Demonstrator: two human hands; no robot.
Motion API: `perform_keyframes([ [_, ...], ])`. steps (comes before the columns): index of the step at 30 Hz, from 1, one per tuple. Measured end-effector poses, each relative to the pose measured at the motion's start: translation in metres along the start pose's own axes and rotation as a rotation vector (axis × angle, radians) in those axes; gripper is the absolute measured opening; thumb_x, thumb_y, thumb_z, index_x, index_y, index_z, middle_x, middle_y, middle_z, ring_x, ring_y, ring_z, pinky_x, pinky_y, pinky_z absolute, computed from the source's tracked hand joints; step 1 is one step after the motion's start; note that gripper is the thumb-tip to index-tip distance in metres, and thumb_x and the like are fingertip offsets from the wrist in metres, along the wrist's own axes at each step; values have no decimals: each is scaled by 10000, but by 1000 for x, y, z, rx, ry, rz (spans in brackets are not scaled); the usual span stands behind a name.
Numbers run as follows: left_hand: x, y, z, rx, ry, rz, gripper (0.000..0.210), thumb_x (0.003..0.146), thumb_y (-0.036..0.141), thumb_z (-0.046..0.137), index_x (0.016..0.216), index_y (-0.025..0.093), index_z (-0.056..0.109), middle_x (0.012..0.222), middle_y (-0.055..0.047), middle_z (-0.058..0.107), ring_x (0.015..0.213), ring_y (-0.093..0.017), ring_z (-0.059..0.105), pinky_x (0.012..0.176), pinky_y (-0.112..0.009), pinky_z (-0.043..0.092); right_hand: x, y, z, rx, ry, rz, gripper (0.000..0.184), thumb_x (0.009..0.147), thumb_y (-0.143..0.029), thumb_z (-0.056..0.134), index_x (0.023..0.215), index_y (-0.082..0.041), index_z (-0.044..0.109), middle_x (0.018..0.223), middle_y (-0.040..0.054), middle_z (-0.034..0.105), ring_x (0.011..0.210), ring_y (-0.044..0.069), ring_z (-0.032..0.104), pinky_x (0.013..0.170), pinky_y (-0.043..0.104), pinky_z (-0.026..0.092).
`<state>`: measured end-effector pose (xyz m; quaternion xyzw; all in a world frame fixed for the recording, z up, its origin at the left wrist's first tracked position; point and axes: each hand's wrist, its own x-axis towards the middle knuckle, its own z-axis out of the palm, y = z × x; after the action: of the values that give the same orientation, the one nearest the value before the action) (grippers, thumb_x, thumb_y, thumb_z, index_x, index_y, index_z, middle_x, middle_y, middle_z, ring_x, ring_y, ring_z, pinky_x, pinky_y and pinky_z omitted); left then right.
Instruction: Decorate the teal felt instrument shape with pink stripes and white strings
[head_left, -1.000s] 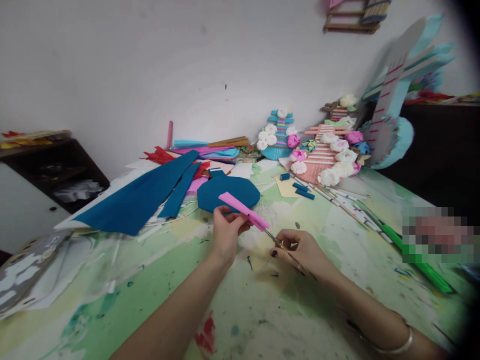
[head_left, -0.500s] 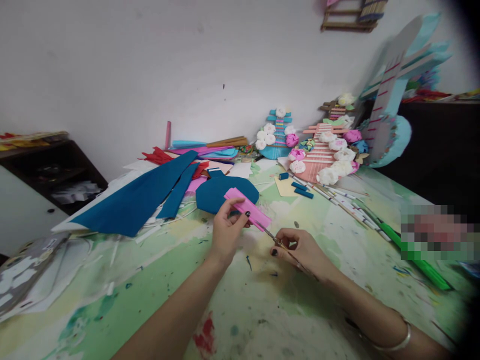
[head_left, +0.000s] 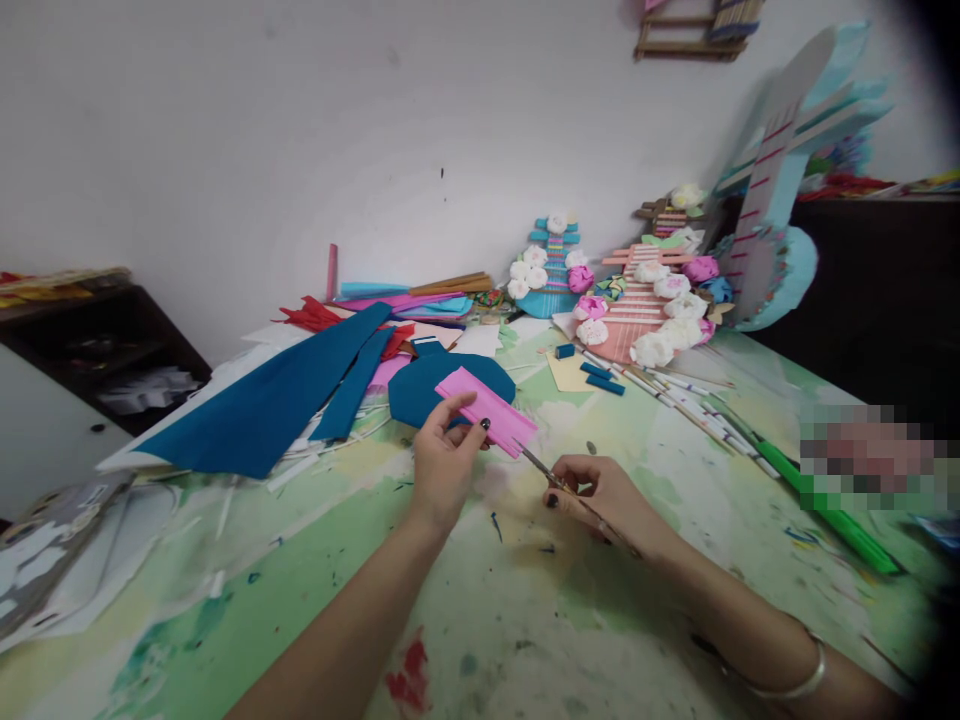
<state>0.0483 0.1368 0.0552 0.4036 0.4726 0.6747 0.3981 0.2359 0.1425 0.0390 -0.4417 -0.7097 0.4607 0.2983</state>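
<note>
A folded strip of pink crepe paper point(head_left: 491, 408) is pinched between the thumb and fingers of my left hand point(head_left: 444, 450), above the table. My right hand point(head_left: 600, 495) grips a pair of scissors point(head_left: 556, 482), whose tips touch the lower right end of the pink paper. Behind the paper lies a dark blue rounded piece point(head_left: 412, 385) with a short neck, partly hidden by the paper and my left hand.
Large dark blue sheets point(head_left: 255, 410) and coloured paper lie at the left. Flower-covered paper lutes point(head_left: 626, 320) lean at the back, with a tall pale blue one point(head_left: 772, 180) at right. Thin sticks point(head_left: 675, 395), a green paper roll point(head_left: 829, 510) and small blue rolls point(head_left: 601, 378) lie on the right.
The pink paper has tilted and turned a broader face toward me, moving slightly left with my left hand. The scissors stay at its right end. The whole view has shifted a little.
</note>
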Motion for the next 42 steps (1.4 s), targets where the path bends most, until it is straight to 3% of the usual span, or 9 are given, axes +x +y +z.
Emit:
perform_keyframes([
  [14,-8,0,6,45,-98,-12,375,709,188,670,1073,150,587,823,-34,647,616,-94,592,607,-206,487,-1,2,2,-15,-7,-49,254,668,-381,695,642,-169,558,537,-59,371,521,86,328,490,220,279],
  [42,-7,-7,4,27,-134,-15,324,773,195,601,1090,128,585,849,-34,626,577,-72,586,594,-206,510,-1,1,3,-112,60,-56,290,645,-428,715,653,-164,595,517,-55,369,511,90,325,468,215,255],
])
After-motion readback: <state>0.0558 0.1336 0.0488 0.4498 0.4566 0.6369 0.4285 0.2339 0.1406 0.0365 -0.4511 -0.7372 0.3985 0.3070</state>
